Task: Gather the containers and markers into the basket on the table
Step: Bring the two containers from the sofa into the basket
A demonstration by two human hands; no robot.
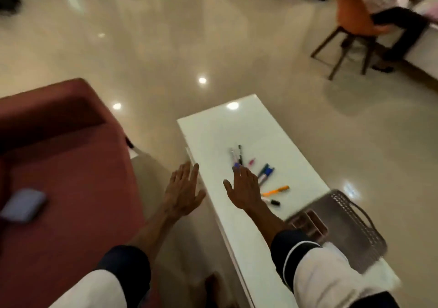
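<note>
Several markers lie scattered on the white table (213, 130): a dark bunch (236, 156), a blue-capped pair (266, 174), an orange one (276, 190) and a black-capped one (272, 201). The grey perforated basket (360, 232) stands at the table's near right, with a brown divided container (310, 222) inside it. My right hand (244, 189) hovers flat over the table, fingertips at the dark bunch, holding nothing. My left hand (183, 191) is spread wide just off the table's left edge, empty.
A dark red sofa (59, 165) fills the left, with a lilac rectangular object (22, 207) on its seat. Glossy beige floor surrounds the table. At the far right a person sits on an orange chair (355, 21).
</note>
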